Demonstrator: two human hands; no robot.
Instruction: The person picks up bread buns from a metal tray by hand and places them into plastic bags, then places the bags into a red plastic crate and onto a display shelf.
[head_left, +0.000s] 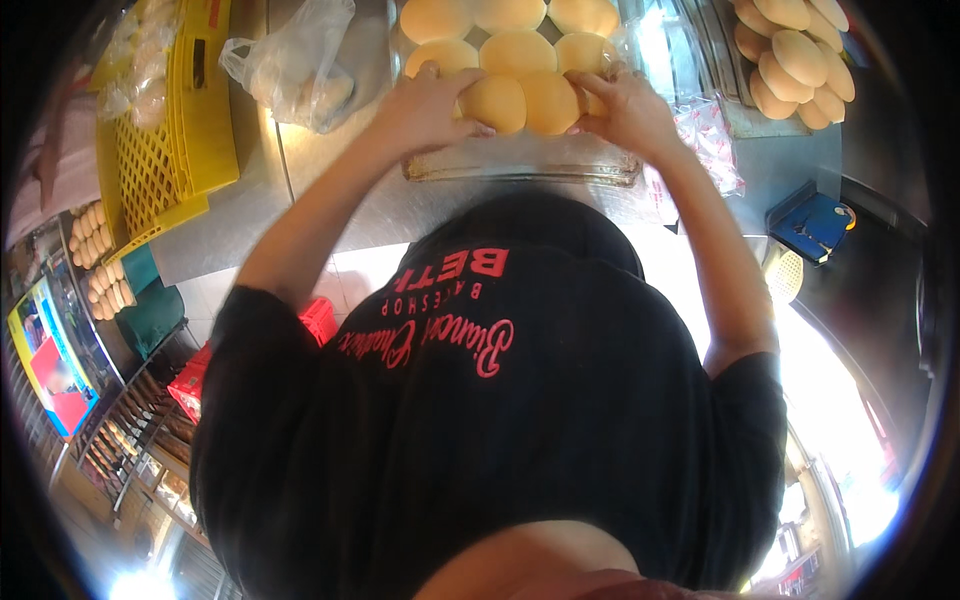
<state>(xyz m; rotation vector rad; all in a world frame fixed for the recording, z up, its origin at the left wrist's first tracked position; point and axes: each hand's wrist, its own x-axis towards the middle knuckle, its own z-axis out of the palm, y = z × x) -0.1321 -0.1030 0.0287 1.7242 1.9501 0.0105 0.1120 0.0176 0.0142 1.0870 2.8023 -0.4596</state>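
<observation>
Two round golden bread buns, a left one (497,105) and a right one (550,102), sit side by side at the near end of a metal baking tray (520,172). My left hand (425,108) grips the left bun from its outer side, thumb near and fingers behind. On the other side, my right hand (632,112) is curled round the outer side of the right bun, so the pair is squeezed between my hands. Several more buns (517,52) lie close together on the tray just beyond. Part of each held bun is hidden by my fingers.
Left of the tray are a clear plastic bag of buns (310,75) and a yellow crate (155,165). To the right lie a pile of buns (795,65), a printed plastic wrapper (712,145) and a blue object (812,222). The steel table (225,235) has its near edge before me.
</observation>
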